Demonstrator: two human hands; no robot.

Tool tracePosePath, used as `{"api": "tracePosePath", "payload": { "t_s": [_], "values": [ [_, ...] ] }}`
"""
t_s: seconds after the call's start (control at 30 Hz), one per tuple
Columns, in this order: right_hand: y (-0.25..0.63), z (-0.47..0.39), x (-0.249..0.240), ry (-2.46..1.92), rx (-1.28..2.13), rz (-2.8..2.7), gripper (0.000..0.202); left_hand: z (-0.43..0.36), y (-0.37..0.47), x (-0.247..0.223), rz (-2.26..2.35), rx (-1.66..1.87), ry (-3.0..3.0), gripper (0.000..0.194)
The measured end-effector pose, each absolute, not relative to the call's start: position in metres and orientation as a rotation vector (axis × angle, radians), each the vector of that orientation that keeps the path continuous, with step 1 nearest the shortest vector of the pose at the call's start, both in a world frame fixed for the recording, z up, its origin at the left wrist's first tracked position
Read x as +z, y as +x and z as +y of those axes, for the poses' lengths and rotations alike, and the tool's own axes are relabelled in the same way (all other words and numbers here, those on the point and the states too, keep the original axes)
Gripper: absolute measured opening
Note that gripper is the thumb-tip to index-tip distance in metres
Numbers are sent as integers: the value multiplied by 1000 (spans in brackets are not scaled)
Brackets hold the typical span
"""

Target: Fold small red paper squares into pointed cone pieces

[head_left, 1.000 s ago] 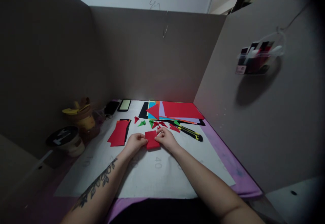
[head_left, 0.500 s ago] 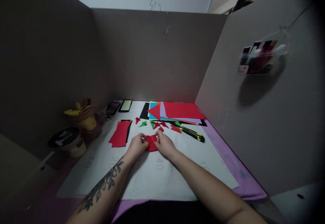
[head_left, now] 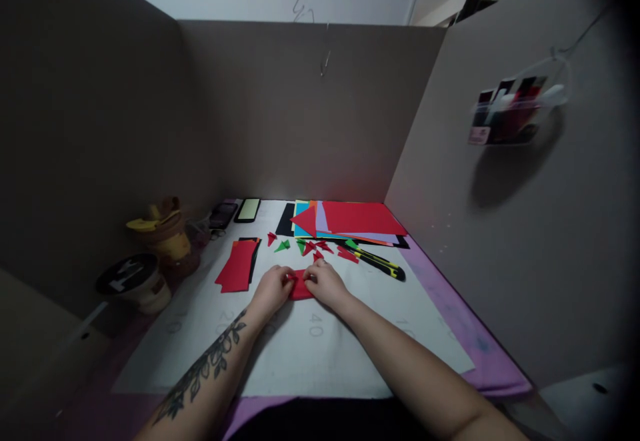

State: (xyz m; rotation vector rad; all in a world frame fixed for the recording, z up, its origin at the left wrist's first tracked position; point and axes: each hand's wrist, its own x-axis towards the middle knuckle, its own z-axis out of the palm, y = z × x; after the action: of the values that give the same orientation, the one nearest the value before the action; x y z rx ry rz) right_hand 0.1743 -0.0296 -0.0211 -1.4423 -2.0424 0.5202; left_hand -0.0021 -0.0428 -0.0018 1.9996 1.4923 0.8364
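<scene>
A small red piece of paper point(head_left: 301, 287) lies on the white sheet in front of me, its top edge folded over. My left hand point(head_left: 273, 289) pinches its left side, and my right hand point(head_left: 326, 284) pinches the right side. Fingertips of both hands rest close together near the fold; parts of the paper are hidden beneath them. Just beyond my hands lie several small folded red paper pieces point(head_left: 309, 248) and green folded pieces point(head_left: 283, 245). Left of my left hand is a stack of cut red paper point(head_left: 237, 265), with black and orange edges showing.
A yellow-black utility knife point(head_left: 380, 264) lies right of the folded pieces. Coloured sheets point(head_left: 365, 218) are stacked at the back. Two phones point(head_left: 248, 209) lie back left, near a tub with a black lid point(head_left: 129, 273) and a brown-yellow pot point(head_left: 167, 241). Grey panels point(head_left: 310, 114) enclose the table.
The red paper's upper edge has come down toward me into a fold, so it looks shorter. Both hands stay at its sides, fingers slightly lower and flatter.
</scene>
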Motion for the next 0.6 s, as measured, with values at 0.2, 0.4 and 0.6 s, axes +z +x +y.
{"api": "tracePosePath", "payload": {
  "t_s": [0.2,0.4,0.6],
  "values": [
    [175,-29,-20,-1497,498,-2099,12,-46,1,3,1396,640,2183,35],
    [174,-36,-11,-1489,452,-2209,19,-49,0,9,1465,480,2280,44],
    [180,-56,10,-1398,412,-2437,23,-52,1,17,1533,355,2300,51]
  ]
}}
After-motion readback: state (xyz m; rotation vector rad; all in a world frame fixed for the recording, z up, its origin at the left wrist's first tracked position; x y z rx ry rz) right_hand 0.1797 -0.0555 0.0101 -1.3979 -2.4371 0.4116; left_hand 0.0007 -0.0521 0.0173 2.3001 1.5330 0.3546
